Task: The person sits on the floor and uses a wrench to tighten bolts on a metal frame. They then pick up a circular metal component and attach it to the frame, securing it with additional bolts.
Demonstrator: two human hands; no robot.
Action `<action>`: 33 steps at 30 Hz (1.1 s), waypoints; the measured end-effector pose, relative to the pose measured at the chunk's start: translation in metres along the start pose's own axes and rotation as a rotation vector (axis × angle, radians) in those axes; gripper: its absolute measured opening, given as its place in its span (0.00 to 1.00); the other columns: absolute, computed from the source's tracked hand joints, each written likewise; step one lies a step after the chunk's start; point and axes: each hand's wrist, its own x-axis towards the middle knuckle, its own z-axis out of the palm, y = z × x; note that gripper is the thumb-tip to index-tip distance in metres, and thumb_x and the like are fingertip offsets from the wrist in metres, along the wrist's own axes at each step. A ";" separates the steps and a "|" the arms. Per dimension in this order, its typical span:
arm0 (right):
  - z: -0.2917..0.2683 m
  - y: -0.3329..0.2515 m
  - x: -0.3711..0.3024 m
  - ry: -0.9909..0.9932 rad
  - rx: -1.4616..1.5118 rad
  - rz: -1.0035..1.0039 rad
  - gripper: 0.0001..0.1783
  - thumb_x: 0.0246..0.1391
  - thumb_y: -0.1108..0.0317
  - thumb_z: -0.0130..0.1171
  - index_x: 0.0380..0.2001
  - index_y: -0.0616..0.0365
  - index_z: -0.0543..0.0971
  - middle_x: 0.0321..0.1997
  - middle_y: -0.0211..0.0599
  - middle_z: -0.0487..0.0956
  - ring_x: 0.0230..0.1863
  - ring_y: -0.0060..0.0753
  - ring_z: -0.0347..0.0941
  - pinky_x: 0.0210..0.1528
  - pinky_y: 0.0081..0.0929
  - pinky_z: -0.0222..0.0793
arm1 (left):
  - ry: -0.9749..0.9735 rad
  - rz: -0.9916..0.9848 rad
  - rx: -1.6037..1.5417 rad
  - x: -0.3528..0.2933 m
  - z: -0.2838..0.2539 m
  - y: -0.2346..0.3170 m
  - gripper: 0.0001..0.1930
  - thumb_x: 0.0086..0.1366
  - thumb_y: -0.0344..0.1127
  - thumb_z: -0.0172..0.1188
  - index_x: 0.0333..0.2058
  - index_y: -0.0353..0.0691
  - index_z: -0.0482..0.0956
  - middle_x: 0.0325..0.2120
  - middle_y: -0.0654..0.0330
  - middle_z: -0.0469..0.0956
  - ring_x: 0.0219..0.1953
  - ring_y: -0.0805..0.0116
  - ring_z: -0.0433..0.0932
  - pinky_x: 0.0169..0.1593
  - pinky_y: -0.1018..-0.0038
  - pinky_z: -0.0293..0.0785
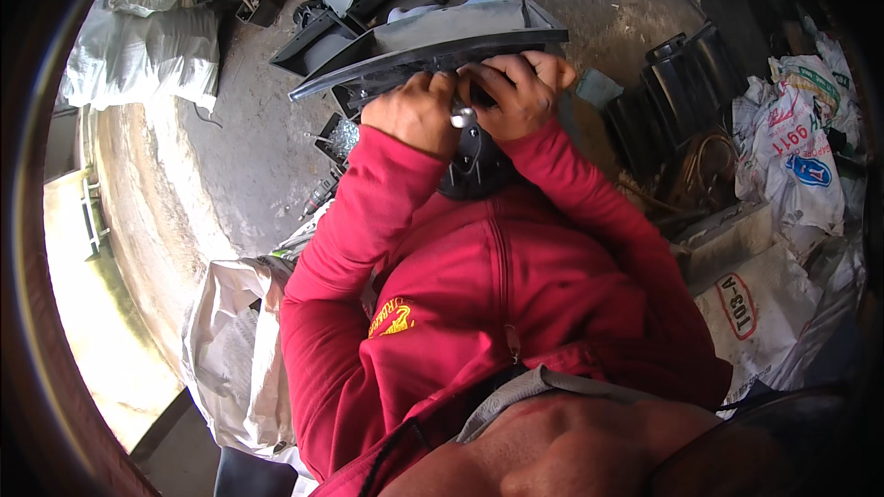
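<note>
Left hand (410,118): curled closed on black tray (405,53), near edge
Right hand (517,94): likewise gripping
Between grips: shiny metal tip (462,117)
Tray progress: apparently partway, remainder unclear

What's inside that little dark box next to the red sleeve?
Lots of small, shiny, silvery pieces lie in the little dark box, too tiny to tell what they are. They cover its bottom, so anything underneath can't be seen.

Strong daylight from the left bleaches the outer ground (106,331) nearly white and fades across the floor (253,156); the black-edged panel (419,52) is dark underneath. Fisheye curvature bends edges, and coloured flare streaks the black left rim.
</note>
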 end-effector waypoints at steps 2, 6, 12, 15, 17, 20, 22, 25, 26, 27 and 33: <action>0.000 -0.001 -0.001 0.038 -0.001 -0.003 0.19 0.34 0.42 0.72 0.31 0.32 0.82 0.33 0.07 0.76 0.44 0.25 0.65 0.50 0.41 0.50 | -0.007 0.017 -0.122 -0.002 0.003 -0.016 0.06 0.65 0.34 0.61 0.30 0.40 0.79 0.25 0.57 0.81 0.21 0.60 0.81 0.25 0.68 0.75; -0.004 -0.005 0.006 0.039 0.000 -0.005 0.21 0.30 0.43 0.75 0.32 0.31 0.83 0.33 0.07 0.75 0.43 0.26 0.65 0.50 0.38 0.50 | -0.004 -0.438 -1.117 -0.032 0.023 -0.048 0.16 0.72 0.42 0.54 0.43 0.33 0.81 0.31 0.54 0.84 0.29 0.64 0.84 0.30 0.74 0.78; -0.003 -0.005 0.006 0.023 0.015 0.006 0.21 0.31 0.44 0.75 0.32 0.31 0.83 0.33 0.07 0.75 0.43 0.26 0.65 0.51 0.39 0.50 | 0.040 -0.706 -1.360 -0.039 0.026 -0.049 0.23 0.71 0.45 0.55 0.50 0.27 0.76 0.33 0.47 0.83 0.31 0.61 0.84 0.35 0.71 0.81; -0.004 -0.004 0.005 0.026 0.036 0.018 0.19 0.34 0.43 0.72 0.32 0.31 0.82 0.34 0.07 0.76 0.43 0.27 0.65 0.52 0.42 0.51 | 0.244 -0.473 -1.214 -0.040 0.008 -0.034 0.17 0.71 0.39 0.57 0.47 0.28 0.79 0.31 0.50 0.84 0.30 0.61 0.84 0.35 0.73 0.81; -0.003 -0.006 0.006 0.034 0.039 0.017 0.19 0.34 0.43 0.72 0.33 0.31 0.82 0.34 0.07 0.76 0.44 0.27 0.65 0.52 0.42 0.50 | 0.193 -0.367 -0.885 -0.038 0.009 -0.036 0.12 0.69 0.35 0.59 0.43 0.31 0.81 0.29 0.53 0.84 0.29 0.66 0.84 0.33 0.75 0.79; -0.002 -0.004 0.008 0.058 0.050 0.016 0.18 0.35 0.44 0.71 0.32 0.32 0.83 0.34 0.08 0.76 0.44 0.27 0.66 0.53 0.42 0.51 | 0.199 -0.119 -0.484 -0.024 0.005 -0.024 0.07 0.65 0.34 0.63 0.38 0.39 0.82 0.26 0.53 0.82 0.26 0.62 0.84 0.29 0.72 0.78; -0.003 -0.004 0.005 0.045 0.038 0.019 0.18 0.35 0.44 0.71 0.32 0.32 0.83 0.34 0.08 0.76 0.44 0.27 0.66 0.53 0.42 0.51 | 0.118 -0.082 -0.191 -0.013 -0.003 -0.007 0.05 0.63 0.34 0.64 0.36 0.42 0.83 0.26 0.56 0.82 0.25 0.59 0.83 0.28 0.69 0.77; -0.001 -0.005 0.002 0.024 0.022 0.016 0.18 0.35 0.46 0.71 0.33 0.32 0.83 0.34 0.08 0.76 0.44 0.26 0.66 0.53 0.41 0.51 | -0.051 -0.036 0.088 -0.001 -0.002 0.005 0.04 0.60 0.38 0.65 0.33 0.48 0.81 0.24 0.58 0.81 0.22 0.52 0.81 0.24 0.62 0.75; -0.002 -0.003 0.000 0.023 0.022 0.018 0.18 0.35 0.46 0.71 0.33 0.32 0.83 0.34 0.08 0.76 0.44 0.26 0.66 0.52 0.41 0.51 | -0.054 -0.024 0.082 0.002 -0.001 0.005 0.05 0.60 0.39 0.65 0.32 0.48 0.81 0.24 0.58 0.81 0.23 0.52 0.81 0.24 0.62 0.75; -0.001 -0.001 0.001 0.033 0.022 0.027 0.18 0.34 0.47 0.71 0.33 0.32 0.83 0.34 0.08 0.76 0.44 0.26 0.66 0.52 0.41 0.51 | -0.058 -0.002 0.083 0.007 -0.002 0.004 0.05 0.60 0.40 0.65 0.32 0.47 0.82 0.24 0.57 0.81 0.23 0.51 0.81 0.24 0.62 0.75; 0.001 -0.002 0.000 0.042 0.031 0.009 0.21 0.32 0.43 0.73 0.34 0.30 0.82 0.35 0.07 0.75 0.44 0.25 0.65 0.52 0.41 0.52 | 0.055 -0.441 -1.033 -0.033 0.021 -0.041 0.14 0.71 0.41 0.56 0.39 0.35 0.83 0.25 0.56 0.83 0.25 0.65 0.83 0.29 0.74 0.77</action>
